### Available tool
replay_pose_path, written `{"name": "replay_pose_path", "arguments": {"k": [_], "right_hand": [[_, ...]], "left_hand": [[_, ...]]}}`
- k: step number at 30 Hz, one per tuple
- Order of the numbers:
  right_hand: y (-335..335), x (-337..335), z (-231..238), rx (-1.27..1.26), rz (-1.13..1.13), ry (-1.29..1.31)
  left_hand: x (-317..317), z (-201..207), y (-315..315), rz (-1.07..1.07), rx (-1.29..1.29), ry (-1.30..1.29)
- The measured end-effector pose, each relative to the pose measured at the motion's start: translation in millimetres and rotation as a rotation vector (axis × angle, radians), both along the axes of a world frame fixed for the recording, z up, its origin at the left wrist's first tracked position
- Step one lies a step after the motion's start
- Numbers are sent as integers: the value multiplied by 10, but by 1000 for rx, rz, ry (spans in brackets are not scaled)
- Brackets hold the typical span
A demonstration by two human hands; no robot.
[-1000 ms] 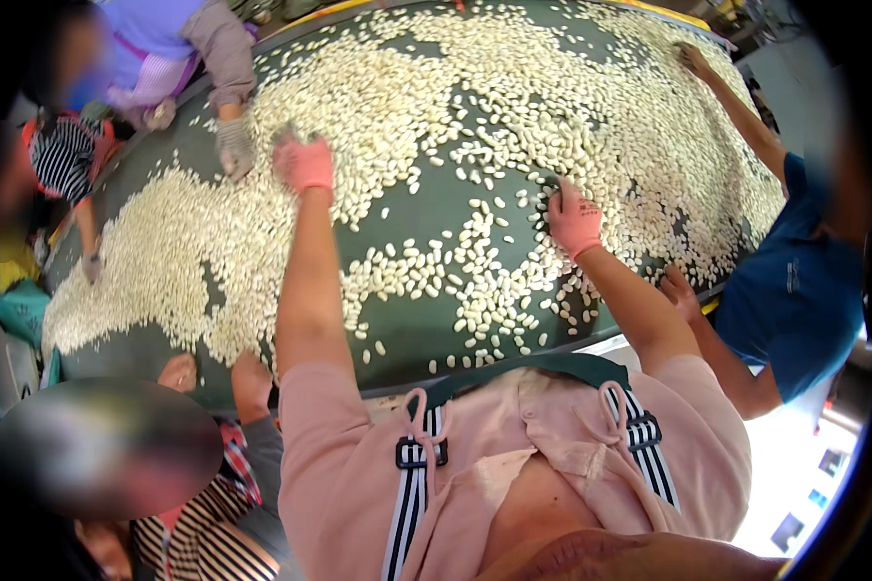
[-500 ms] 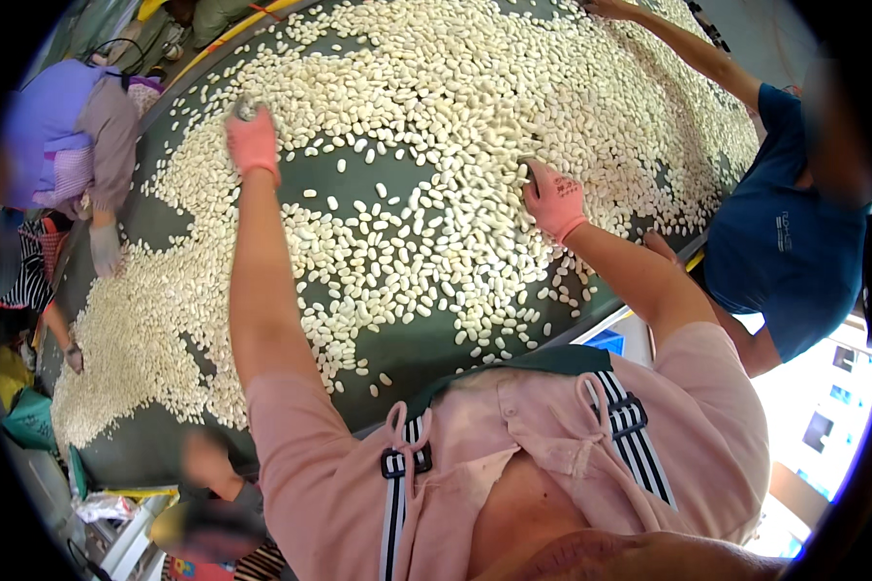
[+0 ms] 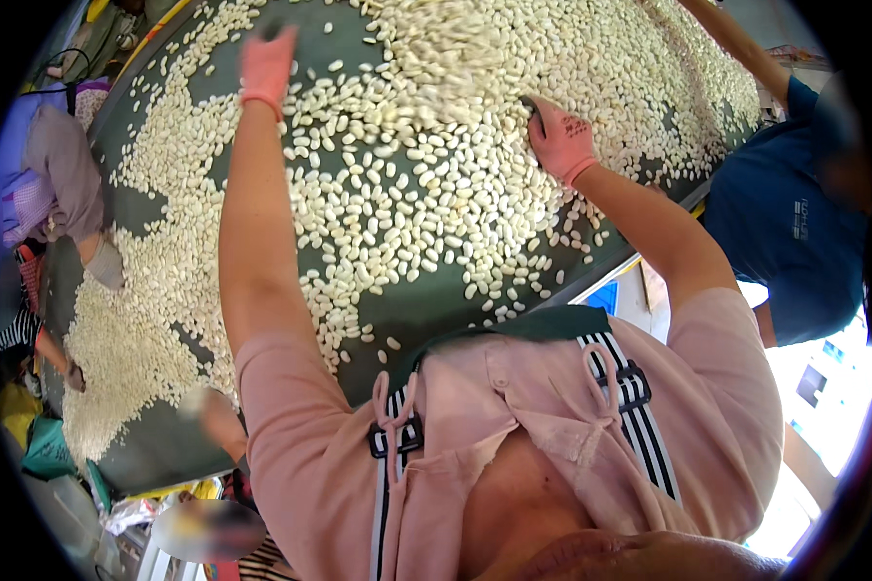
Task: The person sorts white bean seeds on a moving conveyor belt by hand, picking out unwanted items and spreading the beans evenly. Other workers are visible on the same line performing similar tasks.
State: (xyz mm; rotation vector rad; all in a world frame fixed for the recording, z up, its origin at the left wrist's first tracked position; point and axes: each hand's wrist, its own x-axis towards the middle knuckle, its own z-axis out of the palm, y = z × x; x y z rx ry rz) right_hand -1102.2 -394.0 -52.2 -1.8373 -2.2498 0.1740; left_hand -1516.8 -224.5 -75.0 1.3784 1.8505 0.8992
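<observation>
White oval beans (image 3: pixel 407 223) lie spread thickly over a dark green table (image 3: pixel 407 305). My left hand (image 3: pixel 268 68), in a pink glove with a dark palm, reaches out to the far left beside a bare strip of table. Motion smears its fingers, so their grip is unclear. On the right, my right hand (image 3: pixel 560 140), gloved the same way, rests low against the thick layer of beans. Its dark-coated thumb side stands apart, its other fingers are mostly hidden, and no held thing shows. Between my hands, beans at the far side are blurred by movement.
A person in a dark blue shirt (image 3: pixel 780 232) stands at the right, an arm over the beans. Another in purple and grey (image 3: pixel 58 174) works at the left edge with a gloved hand (image 3: pixel 105 263). More people's hands reach in at lower left. A green bag (image 3: pixel 50 447) is beside the table.
My left hand has moved farther away, and a bare strip now shows around it. My right hand has shifted slightly farther out. Beans have slid into part of the bare patch between my hands.
</observation>
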Motion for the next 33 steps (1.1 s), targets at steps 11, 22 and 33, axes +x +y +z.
{"name": "replay_pose_path", "arguments": {"k": [11,22,33], "right_hand": [[-59,-116,17,51,-140,46],[-381,-1629,630,-529,336,-441],[-713,-1650,346,-1223,-175,1349]], "left_hand": [[218,167,-2003,-221,-16,657],[379,435,-3775,-193,40,362],[-62,429,-4216,248,4,286]]}}
